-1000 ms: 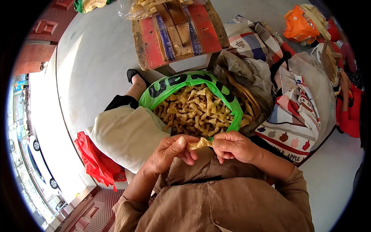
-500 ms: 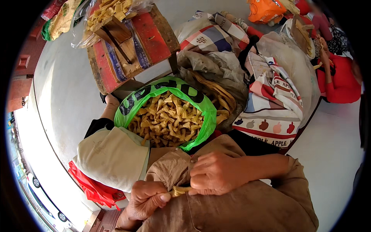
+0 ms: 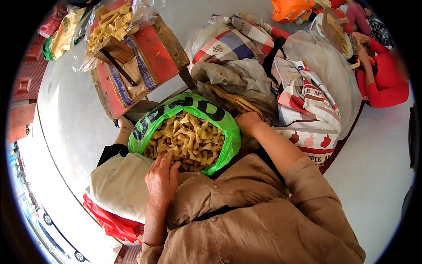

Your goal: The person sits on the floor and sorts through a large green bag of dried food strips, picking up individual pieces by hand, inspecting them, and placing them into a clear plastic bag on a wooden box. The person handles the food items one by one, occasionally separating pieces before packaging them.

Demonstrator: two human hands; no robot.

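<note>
A bright green plastic bag with black lettering stands open before my lap, filled with small knotted yellow-tan pieces that look like tofu-skin knots. My left hand is at the bag's near rim, its fingers stretched toward the knots and holding nothing that I can see. To the right of the bag, my right hand reaches into long flat tan strips lying on a crumpled greyish plastic sheet. Its fingertips are hidden, so whether it grips a strip does not show.
A red wooden bench with a wooden block and blade and a clear bag of cut yellow pieces stands far left. Patterned cloth lies right. Another person in red works at the far right. An orange bag lies behind.
Both hands were together at my lap, pinching a single yellow-tan piece. They have parted: the left moved up to the bag's rim, the right to the strips. That piece is out of my left hand.
</note>
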